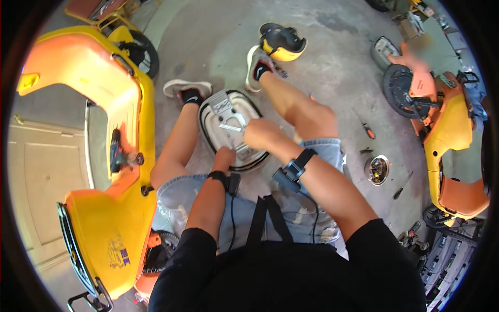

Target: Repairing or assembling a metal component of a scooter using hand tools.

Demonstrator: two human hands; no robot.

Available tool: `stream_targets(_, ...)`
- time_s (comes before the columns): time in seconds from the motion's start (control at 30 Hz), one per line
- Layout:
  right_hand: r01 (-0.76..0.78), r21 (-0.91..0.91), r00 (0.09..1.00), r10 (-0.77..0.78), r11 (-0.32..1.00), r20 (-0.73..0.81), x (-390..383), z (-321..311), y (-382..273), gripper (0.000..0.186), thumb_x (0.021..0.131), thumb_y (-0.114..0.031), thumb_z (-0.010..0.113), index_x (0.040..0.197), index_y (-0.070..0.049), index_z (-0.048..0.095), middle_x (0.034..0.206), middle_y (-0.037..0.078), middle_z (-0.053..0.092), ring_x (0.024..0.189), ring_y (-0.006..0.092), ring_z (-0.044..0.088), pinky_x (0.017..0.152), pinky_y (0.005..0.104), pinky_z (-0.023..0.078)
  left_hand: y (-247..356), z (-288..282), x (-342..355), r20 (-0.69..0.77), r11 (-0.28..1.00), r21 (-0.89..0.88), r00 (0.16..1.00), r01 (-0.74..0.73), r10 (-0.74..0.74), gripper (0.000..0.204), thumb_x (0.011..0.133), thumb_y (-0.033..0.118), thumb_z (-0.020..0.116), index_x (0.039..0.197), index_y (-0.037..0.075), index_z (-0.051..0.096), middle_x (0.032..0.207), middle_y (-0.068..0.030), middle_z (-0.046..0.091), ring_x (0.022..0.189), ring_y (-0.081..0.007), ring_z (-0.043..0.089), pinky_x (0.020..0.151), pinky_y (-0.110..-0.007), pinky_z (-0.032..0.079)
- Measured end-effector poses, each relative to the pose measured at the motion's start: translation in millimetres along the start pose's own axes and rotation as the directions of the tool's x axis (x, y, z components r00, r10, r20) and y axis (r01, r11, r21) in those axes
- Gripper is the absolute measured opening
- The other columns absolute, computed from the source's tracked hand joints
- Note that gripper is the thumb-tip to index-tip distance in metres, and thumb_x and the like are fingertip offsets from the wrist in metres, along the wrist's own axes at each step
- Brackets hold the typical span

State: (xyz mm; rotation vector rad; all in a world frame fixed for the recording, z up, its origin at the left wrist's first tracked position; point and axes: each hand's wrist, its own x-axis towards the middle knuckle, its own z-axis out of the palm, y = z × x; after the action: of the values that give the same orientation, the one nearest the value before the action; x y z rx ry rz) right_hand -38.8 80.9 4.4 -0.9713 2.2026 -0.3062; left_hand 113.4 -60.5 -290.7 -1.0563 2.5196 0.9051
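Note:
A white oval shell [212,122] with a black rim lies between my legs on the floor. A pale metal plate [222,104] lies on its far end. My right hand [258,134] is over the shell's right side, closed on a small silver strip [228,126] that points left across it. My left hand [225,157] is at the near left part of the shell; its fingers are mostly hidden, so I cannot tell whether they hold anything.
Yellow-orange scooter bodies stand left [93,218] and right [442,145]. A drill [115,151] lies on the left one. A yellow-black helmet [285,49] is beyond my feet. A screwdriver [368,130], a small tool [366,151] and a round tin [378,169] lie at my right.

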Motion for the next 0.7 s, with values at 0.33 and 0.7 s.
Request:
stream_targets(0.33, -0.051, -0.014, 0.998, 0.052, 0.999, 0.044, -1.2, -9.4, -0.7, 0.029, 0.075, -0.013, 0.051, 0.092, 0.002, 0.068, 0.096, 0.026, 0.064, 0.092, 0.0389, 0.063, 0.079, 0.0436, 0.05, 60.5, -23.6, -48.0, 0.119, 0.947, 0.319, 0.989, 0.045, -0.087, 0.038, 0.081, 0.032, 0.061, 0.104, 0.002, 0.056, 0.104, -0.018, 0.065, 0.099, -0.0345, 0.061, 0.083, -0.044, 0.049)
stream_targets(0.7, 0.112, -0.194, 0.992, -0.098, 0.975, 0.079, 17.3, 15.6, 29.4, 0.023, 0.074, -0.009, 0.051, 0.081, 0.004, 0.068, 0.086, 0.029, 0.062, 0.084, 0.0418, 0.063, 0.075, 0.0446, 0.05, 58.0, -12.1, -49.9, 0.043, 0.928, 0.356, 0.994, -0.11, 0.101, 0.018, 0.082, 0.019, 0.056, 0.093, 0.004, 0.06, 0.091, -0.0153, 0.068, 0.089, -0.032, 0.066, 0.076, -0.043, 0.051)
